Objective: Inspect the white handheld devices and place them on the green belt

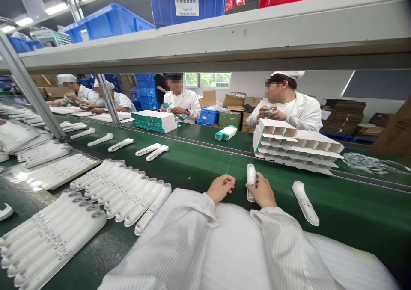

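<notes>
My right hand point(263, 191) is closed around a white plastic handle shell point(251, 174), with the thumb on the near side and the fingers along its right edge. The shell stands lengthwise over the green conveyor belt point(199, 164), its rounded end toward me. To its left, my left hand point(221, 187) hovers with loosely bent fingers and nothing visible in them. A gap separates it from the shell. Another white shell point(305, 202) lies on the belt to the right of my right hand.
Rows of white shells point(125, 187) lie at left, several more point(157, 152) along the belt. Stacked open cartons point(295, 146) and a small green-white box point(226, 132) stand across. Co-workers sit opposite. A shelf point(205, 42) with blue bins point(189, 3) spans overhead.
</notes>
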### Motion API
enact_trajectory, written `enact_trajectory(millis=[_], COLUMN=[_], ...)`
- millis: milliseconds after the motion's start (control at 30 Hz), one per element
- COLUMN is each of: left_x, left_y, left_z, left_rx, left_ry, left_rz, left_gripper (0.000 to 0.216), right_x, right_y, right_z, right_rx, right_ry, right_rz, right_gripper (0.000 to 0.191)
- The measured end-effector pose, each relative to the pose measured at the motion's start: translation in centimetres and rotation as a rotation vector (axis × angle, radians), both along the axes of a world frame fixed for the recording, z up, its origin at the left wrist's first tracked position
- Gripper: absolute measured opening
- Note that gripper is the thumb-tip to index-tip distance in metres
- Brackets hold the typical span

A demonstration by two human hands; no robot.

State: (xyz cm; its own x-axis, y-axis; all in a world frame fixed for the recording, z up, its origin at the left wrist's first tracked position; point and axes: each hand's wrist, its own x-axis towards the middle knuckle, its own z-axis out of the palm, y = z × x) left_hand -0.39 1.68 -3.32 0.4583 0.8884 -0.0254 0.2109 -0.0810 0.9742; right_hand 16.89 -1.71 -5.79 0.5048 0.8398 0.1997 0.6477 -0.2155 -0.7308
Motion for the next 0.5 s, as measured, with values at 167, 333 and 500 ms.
enact_trajectory(millis=[167,333,500], left_x=[0.1,0.1,0.0], left_y=[-0.2,-0.2,-0.2], left_z=[-0.1,-0.4,-0.6], left_rx=[0.067,0.093,0.185], left_ry=[0.034,0.051,0.126], left_rz=[-0.032,-0.030,-0.039], left_gripper=[0.019,0.020,0.022], right_x=[0.7,-0.8,-3.2], right_y=[-0.4,-1.1,-1.5], right_z=[-0.3,0.7,1.5], right_rx=[-0.097,-0.063,0.052], right_ry=[-0.191,-0.363,-0.135], right_rz=[0.076,0.019,0.284], right_gripper=[0.030,0.044,0.037])
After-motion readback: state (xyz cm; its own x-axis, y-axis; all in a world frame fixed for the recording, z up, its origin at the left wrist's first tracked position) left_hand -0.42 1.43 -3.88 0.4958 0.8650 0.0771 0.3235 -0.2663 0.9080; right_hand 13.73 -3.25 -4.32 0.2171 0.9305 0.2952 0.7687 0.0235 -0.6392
